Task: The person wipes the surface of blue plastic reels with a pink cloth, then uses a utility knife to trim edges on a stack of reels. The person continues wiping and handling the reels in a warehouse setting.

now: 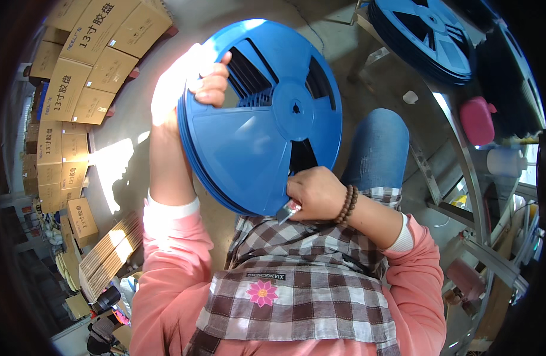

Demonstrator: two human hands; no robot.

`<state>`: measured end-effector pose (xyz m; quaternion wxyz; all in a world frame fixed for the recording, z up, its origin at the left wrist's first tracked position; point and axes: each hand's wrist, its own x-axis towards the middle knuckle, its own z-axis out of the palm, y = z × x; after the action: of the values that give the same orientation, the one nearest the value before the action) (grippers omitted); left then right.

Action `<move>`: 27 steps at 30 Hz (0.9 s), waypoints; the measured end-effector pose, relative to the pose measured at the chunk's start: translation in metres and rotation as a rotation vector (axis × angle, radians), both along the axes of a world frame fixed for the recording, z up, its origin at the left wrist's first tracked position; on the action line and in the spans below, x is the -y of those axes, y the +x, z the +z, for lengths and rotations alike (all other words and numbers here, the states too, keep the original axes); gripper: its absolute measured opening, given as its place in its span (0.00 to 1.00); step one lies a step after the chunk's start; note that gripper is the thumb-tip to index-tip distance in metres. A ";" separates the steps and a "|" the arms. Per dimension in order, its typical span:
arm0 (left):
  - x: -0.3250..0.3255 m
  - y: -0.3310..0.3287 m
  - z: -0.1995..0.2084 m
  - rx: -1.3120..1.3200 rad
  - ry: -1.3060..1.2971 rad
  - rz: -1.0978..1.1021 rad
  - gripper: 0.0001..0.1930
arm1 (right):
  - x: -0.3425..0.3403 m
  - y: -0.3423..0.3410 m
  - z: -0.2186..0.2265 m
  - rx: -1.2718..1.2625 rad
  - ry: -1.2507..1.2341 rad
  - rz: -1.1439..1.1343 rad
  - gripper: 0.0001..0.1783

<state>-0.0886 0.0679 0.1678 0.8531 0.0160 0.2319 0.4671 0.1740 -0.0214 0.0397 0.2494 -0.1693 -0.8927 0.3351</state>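
Note:
In front of my chest is a stack of round blue plastic reels (237, 151), tilted, the top one showing a centre hub and cut-out windows. My left hand (196, 86) is closed on its upper left rim, with the fingers curled into a window; bright sunlight washes out part of that hand. At the lower edge of the reels my right hand (317, 193) is closed round a small tool with a flat grey metal end (289, 210), partly hidden by the fingers. That end lies close to the reel rim; I cannot tell whether it touches.
Another stack of blue reels (424, 35) stands on a metal-framed table at the upper right, near a pink container (477, 120). Cardboard boxes (62, 89) are piled along the left. My knee (376, 145) is just right of the reels.

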 end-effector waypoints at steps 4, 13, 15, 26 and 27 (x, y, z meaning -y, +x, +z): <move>-0.033 0.043 -0.006 0.000 -0.232 -0.194 0.16 | 0.026 0.008 0.021 -0.114 -0.113 0.037 0.25; -0.069 0.085 -0.051 0.081 -0.324 -0.049 0.17 | 0.021 0.033 0.021 -0.220 -0.491 0.011 0.24; -0.076 0.081 -0.064 0.181 -0.359 -0.071 0.18 | 0.018 0.033 0.025 -0.264 -0.545 0.011 0.24; -0.095 0.096 -0.094 -0.294 -0.032 -0.116 0.34 | 0.021 0.028 0.045 -0.260 -0.717 -0.222 0.20; -0.083 0.110 -0.080 -0.509 0.018 -0.044 0.35 | 0.022 0.028 0.057 -0.370 -0.842 -0.247 0.17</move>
<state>0.0217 0.1513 0.0877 0.7770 0.1458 0.4344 0.4316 0.2022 -0.0430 0.0968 0.3517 -0.2979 -0.5931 0.6601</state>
